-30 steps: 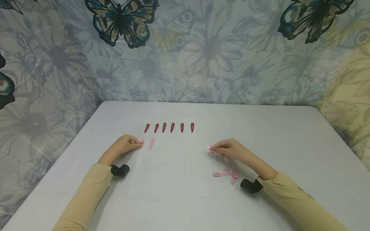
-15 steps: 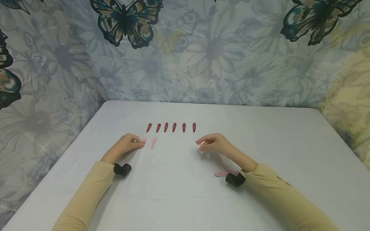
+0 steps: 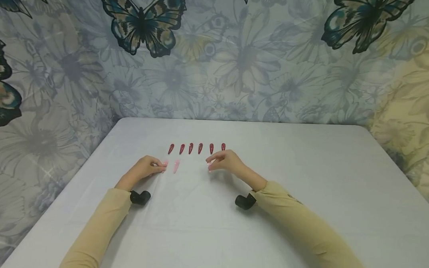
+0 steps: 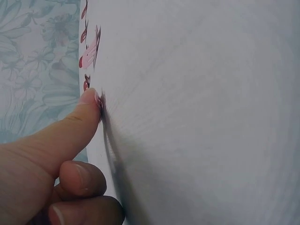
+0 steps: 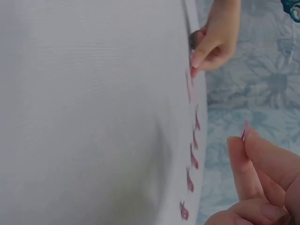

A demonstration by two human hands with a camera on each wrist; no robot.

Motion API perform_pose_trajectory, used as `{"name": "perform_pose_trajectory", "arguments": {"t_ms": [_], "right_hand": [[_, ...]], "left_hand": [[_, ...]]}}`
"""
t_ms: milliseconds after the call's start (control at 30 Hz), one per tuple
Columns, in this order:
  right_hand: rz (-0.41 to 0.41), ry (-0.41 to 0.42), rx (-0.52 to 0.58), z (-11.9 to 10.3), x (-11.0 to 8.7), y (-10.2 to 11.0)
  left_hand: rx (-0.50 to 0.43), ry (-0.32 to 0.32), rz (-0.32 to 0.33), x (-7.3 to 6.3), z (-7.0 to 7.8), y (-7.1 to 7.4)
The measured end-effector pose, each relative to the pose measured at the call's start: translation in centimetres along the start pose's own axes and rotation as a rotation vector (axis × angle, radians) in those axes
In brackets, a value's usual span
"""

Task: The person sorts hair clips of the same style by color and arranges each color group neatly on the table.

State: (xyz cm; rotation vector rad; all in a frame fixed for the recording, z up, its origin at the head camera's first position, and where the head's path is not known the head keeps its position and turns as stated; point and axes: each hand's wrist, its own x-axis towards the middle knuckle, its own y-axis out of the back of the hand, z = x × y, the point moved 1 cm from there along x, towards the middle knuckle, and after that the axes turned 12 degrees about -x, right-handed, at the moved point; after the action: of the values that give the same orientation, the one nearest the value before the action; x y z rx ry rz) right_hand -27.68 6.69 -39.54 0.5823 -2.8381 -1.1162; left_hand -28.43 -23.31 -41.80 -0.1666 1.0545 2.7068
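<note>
My left hand pinches a pink snap hair clip at the left, at table level; its fingertips cover most of it. Just right of it lies a second pink hair clip, flat and lengthwise. Behind them several dark red hair clips form a row. My right hand holds another pink hair clip between thumb and finger, raised over the table near the row's right end. In the head view this hand overlaps the last red clip.
All the clips lie on a white-covered table. Behind it rises a backdrop printed with flowers and butterflies. A black wrist camera sits on the left wrist, another black camera on the right.
My right hand has moved left with its pink hair clip, toward the row. The right sleeve now hides the loose pink clips seen earlier. My left hand has stayed in place.
</note>
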Motion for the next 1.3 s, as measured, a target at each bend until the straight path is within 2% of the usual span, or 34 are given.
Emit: {"name": "perform_pose_trajectory", "arguments": {"t_ms": [333,467,600,833,967,1300], "right_hand": [[0.049,-0.004,-0.037,-1.7,2.6,-2.8],[0.045,-0.001,-0.039,-2.3,3.3,-3.9],[0.059,-0.008,-0.014,-2.7,3.6,-5.0],[0.178,0.031,0.083,-2.8,4.1,-6.2],[0.205,0.047,0.117,-2.8,4.4,-6.9],[0.262,0.130,-0.022,-2.1,4.4,-7.8]], "left_hand": [[0.003,0.008,0.009,0.0,0.1,0.0],[0.006,0.015,0.012,0.0,0.3,0.0],[0.001,0.022,0.008,0.0,0.3,0.0],[-0.001,0.024,-0.005,-0.1,0.1,-0.1],[-0.006,0.011,-0.004,0.0,-0.1,0.0],[-0.020,0.018,-0.027,0.2,-0.2,0.1]]}}
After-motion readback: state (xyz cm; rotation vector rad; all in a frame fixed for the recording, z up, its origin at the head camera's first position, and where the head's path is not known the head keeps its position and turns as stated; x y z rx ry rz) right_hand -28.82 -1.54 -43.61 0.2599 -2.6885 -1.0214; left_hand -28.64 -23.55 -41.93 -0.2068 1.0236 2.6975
